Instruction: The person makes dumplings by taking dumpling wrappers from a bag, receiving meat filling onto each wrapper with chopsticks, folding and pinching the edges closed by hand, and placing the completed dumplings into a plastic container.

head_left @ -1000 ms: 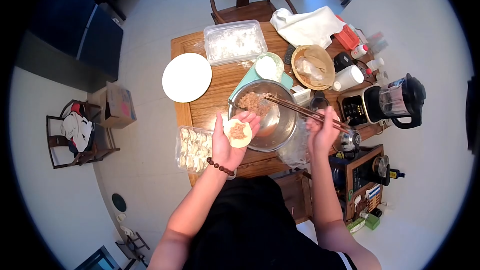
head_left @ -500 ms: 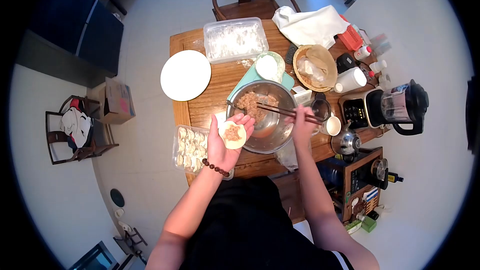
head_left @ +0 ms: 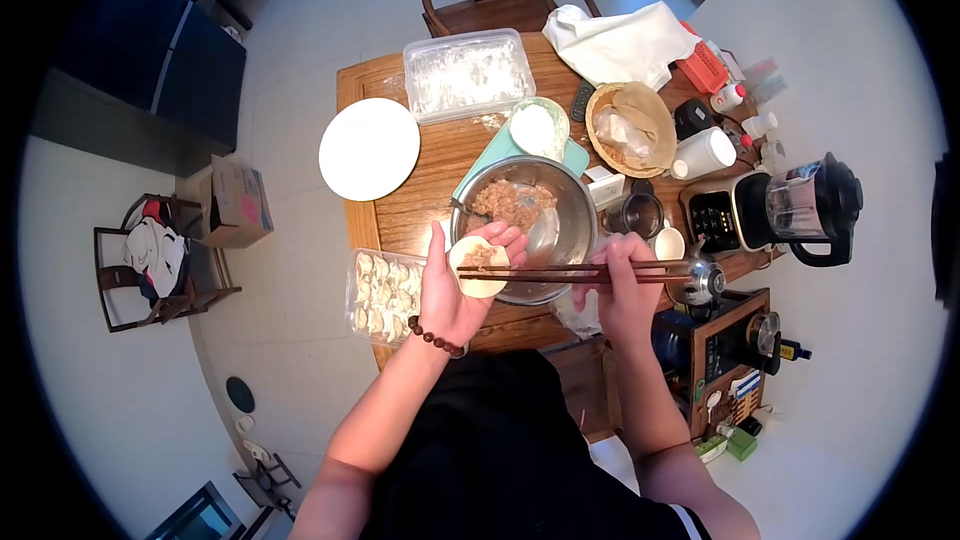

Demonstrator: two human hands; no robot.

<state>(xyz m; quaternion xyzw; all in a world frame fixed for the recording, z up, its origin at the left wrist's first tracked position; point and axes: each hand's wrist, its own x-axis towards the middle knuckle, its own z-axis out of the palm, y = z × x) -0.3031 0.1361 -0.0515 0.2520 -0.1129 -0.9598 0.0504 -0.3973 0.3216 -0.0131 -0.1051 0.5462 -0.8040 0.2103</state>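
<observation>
On the palm and fingers of my left hand (head_left: 452, 290) lies a round dough wrapper (head_left: 483, 284), with a lump of minced filling (head_left: 480, 257) on it. My right hand (head_left: 626, 292) is closed around wooden chopsticks (head_left: 560, 273), whose tips reach across the wrapper beside the filling. Just beyond both hands, a steel bowl (head_left: 578, 215) holds more pinkish mince (head_left: 512, 202) on its far left side. Left of my left hand sits a clear tray (head_left: 353, 290) with several folded dumplings (head_left: 377, 292).
A white plate (head_left: 369, 149) and a floured plastic box (head_left: 469, 76) stand at the table's far left. Flour bowl (head_left: 535, 130), basket (head_left: 631, 130) and white cloth (head_left: 620, 45) lie beyond the steel bowl. A blender (head_left: 805, 205), kettle (head_left: 702, 282) and cup (head_left: 668, 243) are right.
The chopsticks have moved from the mince in the bowl to the wrapper. My right hand has come lower and nearer to me. My left hand still holds the wrapper.
</observation>
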